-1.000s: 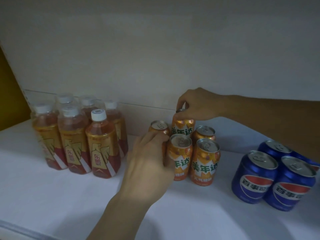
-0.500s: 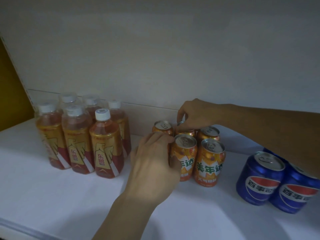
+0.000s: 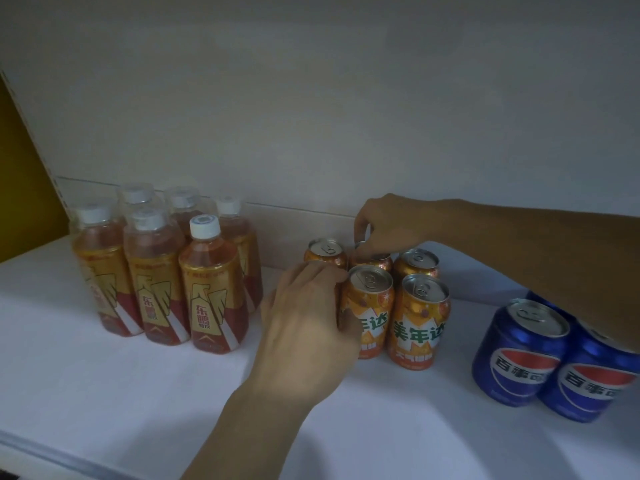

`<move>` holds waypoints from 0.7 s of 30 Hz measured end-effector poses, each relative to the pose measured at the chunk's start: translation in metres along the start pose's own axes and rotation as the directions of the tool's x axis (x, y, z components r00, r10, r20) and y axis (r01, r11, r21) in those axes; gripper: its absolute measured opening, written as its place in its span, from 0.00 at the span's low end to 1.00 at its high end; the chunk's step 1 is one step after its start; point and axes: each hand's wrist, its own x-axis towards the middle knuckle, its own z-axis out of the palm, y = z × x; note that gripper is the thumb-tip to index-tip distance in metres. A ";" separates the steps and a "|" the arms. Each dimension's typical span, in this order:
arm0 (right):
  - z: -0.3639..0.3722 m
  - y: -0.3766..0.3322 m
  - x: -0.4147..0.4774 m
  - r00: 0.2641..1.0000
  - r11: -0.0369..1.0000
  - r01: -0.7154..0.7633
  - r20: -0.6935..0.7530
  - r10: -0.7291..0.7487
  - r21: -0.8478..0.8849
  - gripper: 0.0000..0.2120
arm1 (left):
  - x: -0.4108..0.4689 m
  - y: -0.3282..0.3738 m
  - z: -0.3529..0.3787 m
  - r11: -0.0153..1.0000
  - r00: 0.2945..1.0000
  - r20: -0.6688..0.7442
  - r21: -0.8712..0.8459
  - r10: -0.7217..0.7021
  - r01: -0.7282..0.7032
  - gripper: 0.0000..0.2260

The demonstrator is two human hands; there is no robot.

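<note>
Right now my right hand (image 3: 391,223) reaches in from the right, passing above the blue cans (image 3: 519,355). Its thumb and fingertips pinch the top rim of the back can (image 3: 376,264). That can is the middle one in the rear row of the orange cluster. It stands upright with its top about level with its neighbours, and its base is hidden behind the front can (image 3: 372,306). On either side of it, just beside or touching, are the left can (image 3: 325,252) and the right can (image 3: 417,266).

My left hand (image 3: 304,323) comes up from below and sits against the left flank of the cluster. Its fingers are curled, and the thumb side touches the front can. The back of the hand covers whatever is under it, so I cannot tell whether it grips a can there or only rests against the group. Another orange can, the corner can (image 3: 419,320), stands just right of the front can with its label facing me.

Everything stands on the white shelf (image 3: 104,393). The bottles (image 3: 207,289), white-capped and packed close together, are to the left, near my left hand but apart from it. The blue cans stand to the right, apart from the orange ones, and my right forearm partly hides them.
</note>
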 end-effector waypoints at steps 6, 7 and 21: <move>0.000 -0.001 -0.002 1.000 1.000 -0.008 -0.008 0.008 0.011 0.16 | 0.000 0.000 0.001 1.000 1.000 -0.010 -0.003 0.010 -0.010 0.16; 0.000 -0.001 -0.002 1.000 1.000 -0.011 -0.008 0.011 0.014 0.16 | 0.000 -0.001 0.001 1.000 1.000 -0.014 -0.005 0.012 -0.012 0.16; -0.003 -0.010 -0.047 0.945 0.985 0.169 -0.286 -0.156 0.020 0.19 | 0.000 0.002 -0.007 1.000 1.000 0.024 -0.026 -0.005 0.006 0.17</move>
